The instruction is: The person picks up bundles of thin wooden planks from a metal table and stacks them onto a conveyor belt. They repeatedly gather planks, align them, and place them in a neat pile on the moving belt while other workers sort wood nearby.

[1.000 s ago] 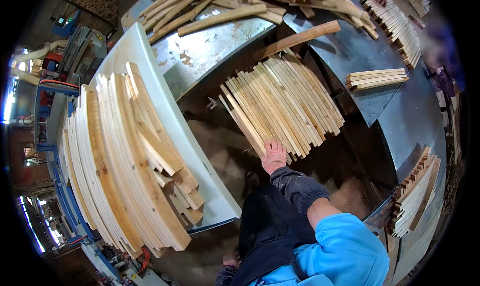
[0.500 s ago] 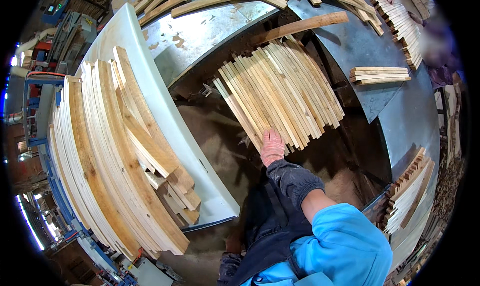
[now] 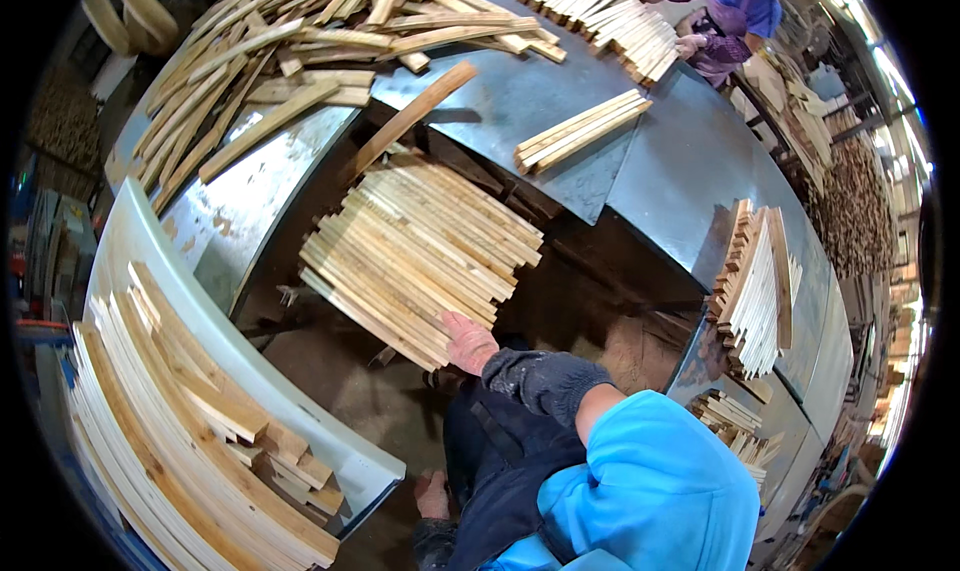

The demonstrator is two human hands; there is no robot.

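A broad layer of narrow wooden strips (image 3: 420,246) lies side by side in the gap between the tables. My right hand (image 3: 468,342) rests on the near ends of these strips, its fingers lying flat across the top. A dark cuff covers that wrist, below a bright blue sleeve. Low in the view, my left hand (image 3: 432,495) hangs beside my dark apron, away from the wood. Its fingers are too small and dim to make out. One longer brown board (image 3: 415,116) slants up past the far end of the layer.
Curved boards (image 3: 215,421) fill a pale table (image 3: 270,361) at left. Loose strips (image 3: 290,56) heap at the far left. Three strips (image 3: 583,131) lie on the metal table (image 3: 660,186), with a stack (image 3: 755,291) farther right. Across it, a co-worker (image 3: 725,21) handles a row of strips (image 3: 610,21).
The view has swung to the right, so the strips appear farther left and the co-worker shows more fully. My right hand stays on the strip ends. More of my left hand shows.
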